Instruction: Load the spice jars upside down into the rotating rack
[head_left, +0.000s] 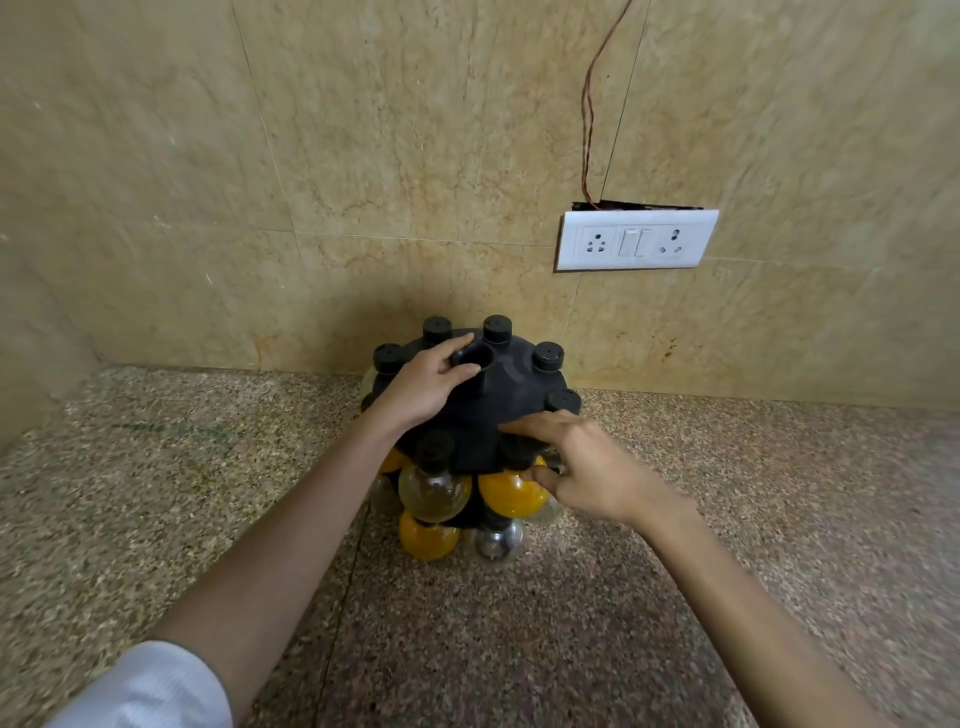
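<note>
A black round rack (511, 397) stands on the granite counter against the wall. Several black jar caps (497, 328) poke up through its top rim. Below its front edge hang round jars: a clear one (435, 491), a yellow one (511, 493), and lower down another yellow one (427, 535) and a clear one (498, 540). My left hand (426, 387) grips the rack's central hub from the left. My right hand (582, 470) rests on the rack's front right edge, thumb touching the yellow jar beneath it.
The speckled granite counter (519, 634) stretches toward me on all sides of the rack. A white socket and switch plate (636, 240) is on the tiled wall at the right, with thin wires (589, 104) running up from it.
</note>
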